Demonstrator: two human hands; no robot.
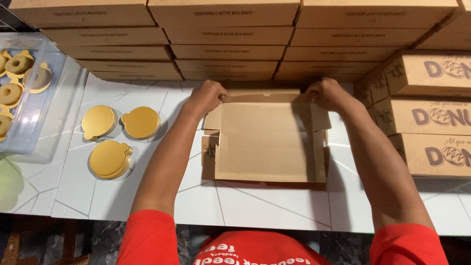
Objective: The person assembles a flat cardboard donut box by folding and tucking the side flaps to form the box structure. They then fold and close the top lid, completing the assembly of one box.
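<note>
Your left hand (206, 96) and right hand (329, 94) each pinch a far corner of the flat brown box (267, 142), which lies open and empty on the white table (265, 206). By the look of it, folding is only partway: far flap gripped, side walls not yet upright. Finished boxes (225, 37) are stacked behind, gold discs (110, 158) wait left, beside a clear tub of doughnuts (29, 105).

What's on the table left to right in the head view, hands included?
Clear tub of donuts → gold round cake boards → left hand → flat brown box being folded → right hand → stack of printed brown boxes.
</note>
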